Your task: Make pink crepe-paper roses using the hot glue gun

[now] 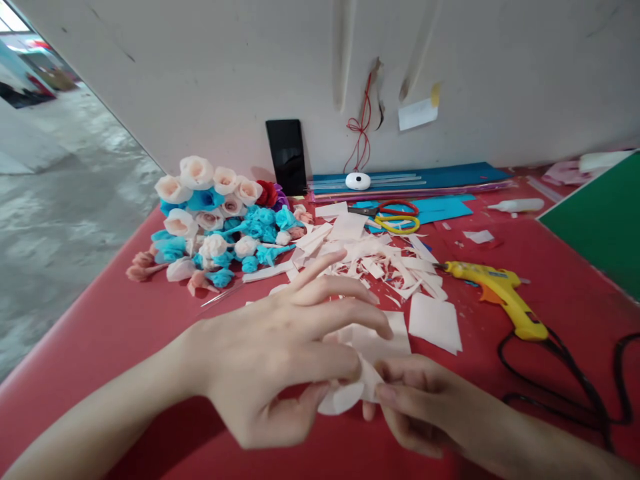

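Here, in the head view, the left hand (287, 353) pinches a piece of white paper (345, 398) between thumb and forefinger, its other fingers spread, while the right hand (430, 398) pinches the paper's right edge. The piece is between the hands, above the red table (100, 327). Beyond are scraps (370, 257) and scissors (395, 217); flowers (214, 247) lie left, a glue gun (500, 281) right.

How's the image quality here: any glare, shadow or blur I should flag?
In the head view, the window at top left is washed out to near white; in the head view, the red table darkens in shadow beneath the left forearm; also in the head view, the left hand, right hand and pale paper piece they pinch look slightly soft.
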`<state>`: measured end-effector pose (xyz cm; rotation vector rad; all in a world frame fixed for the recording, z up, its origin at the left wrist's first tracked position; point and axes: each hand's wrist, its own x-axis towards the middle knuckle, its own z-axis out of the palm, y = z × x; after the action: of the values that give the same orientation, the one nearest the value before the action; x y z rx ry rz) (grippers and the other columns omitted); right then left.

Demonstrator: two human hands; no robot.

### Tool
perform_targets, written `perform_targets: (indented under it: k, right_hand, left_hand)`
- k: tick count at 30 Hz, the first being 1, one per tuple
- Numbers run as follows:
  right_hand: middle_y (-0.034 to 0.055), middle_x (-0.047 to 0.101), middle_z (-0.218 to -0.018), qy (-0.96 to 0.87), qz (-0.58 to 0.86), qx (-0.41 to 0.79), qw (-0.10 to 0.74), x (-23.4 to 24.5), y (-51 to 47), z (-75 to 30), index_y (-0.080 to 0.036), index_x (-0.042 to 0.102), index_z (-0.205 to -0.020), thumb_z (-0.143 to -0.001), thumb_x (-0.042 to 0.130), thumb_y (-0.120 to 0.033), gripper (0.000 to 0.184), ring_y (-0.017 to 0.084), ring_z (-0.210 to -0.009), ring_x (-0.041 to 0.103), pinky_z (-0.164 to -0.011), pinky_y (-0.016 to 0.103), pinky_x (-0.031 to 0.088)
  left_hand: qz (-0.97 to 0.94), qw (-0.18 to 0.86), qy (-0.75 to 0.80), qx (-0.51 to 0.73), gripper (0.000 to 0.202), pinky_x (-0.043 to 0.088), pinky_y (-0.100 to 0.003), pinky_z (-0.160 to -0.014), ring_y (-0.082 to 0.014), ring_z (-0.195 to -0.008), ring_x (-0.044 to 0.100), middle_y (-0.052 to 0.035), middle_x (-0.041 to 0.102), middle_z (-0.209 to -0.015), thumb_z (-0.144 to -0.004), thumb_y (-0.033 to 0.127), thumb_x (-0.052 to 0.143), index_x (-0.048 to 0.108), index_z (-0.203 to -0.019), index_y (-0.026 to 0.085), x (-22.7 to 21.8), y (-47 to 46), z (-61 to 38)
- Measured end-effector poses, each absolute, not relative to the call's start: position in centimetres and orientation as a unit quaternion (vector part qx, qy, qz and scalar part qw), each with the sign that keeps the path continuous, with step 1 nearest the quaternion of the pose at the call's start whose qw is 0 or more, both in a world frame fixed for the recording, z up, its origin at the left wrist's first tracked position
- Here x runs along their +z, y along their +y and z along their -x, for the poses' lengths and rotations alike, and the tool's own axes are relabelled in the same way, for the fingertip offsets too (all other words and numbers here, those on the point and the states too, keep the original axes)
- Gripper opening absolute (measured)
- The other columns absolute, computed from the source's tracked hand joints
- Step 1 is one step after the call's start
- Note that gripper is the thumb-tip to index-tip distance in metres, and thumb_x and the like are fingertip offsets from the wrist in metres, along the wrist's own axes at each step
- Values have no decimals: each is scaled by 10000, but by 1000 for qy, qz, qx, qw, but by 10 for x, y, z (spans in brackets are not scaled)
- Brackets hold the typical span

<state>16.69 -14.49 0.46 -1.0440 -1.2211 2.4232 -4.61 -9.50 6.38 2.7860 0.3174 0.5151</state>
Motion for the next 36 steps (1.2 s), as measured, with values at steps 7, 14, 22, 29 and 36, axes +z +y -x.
perform_targets:
  k: [7,14,22,29,36]
  right_hand:
    - [-60,418,-500,-427,360,820,124,5,-145,-165,-107,516,-815,-864,434,-366,276,4,-384,291,-386,132,209]
    - [-59,410,-491,-448,359,810,120,2,-143,-165,-114,516,-817,-857,414,-394,301,9,-375,286,-381,139,205]
    - [-64,381,-500,-528,385,743,147,7,-143,-163,-137,448,-708,-878,375,-358,288,37,-442,290,-466,186,252]
    - [-61,375,-509,-574,441,660,201,11,-146,-163,-178,347,-609,-885,375,-329,316,59,-475,333,-489,210,265]
    - [-62,378,-510,-564,443,664,212,9,-148,-161,-178,373,-627,-884,380,-338,303,58,-472,335,-483,210,271]
  left_hand:
    - [-963,153,105,196,453,408,-459,-925,-248,-1105,432,-63,567,-1126,-533,60,418,532,-951,193,65,-92,48]
    - [-955,168,119,212,350,385,-430,-944,-222,-1071,446,-79,574,-1089,-663,73,467,537,-993,167,64,-90,48]
    - [-947,216,128,199,433,336,-394,-1010,-218,-1113,443,-120,552,-1139,-747,275,553,480,-1130,87,57,-89,42]
    - [-952,101,206,204,634,121,-512,-1079,-284,-1232,350,-143,490,-1271,-725,435,530,397,-1232,78,48,-100,36]
    - [-949,36,217,224,516,48,-556,-1069,-283,-1221,380,-99,509,-1270,-744,448,502,492,-1152,133,47,-106,33]
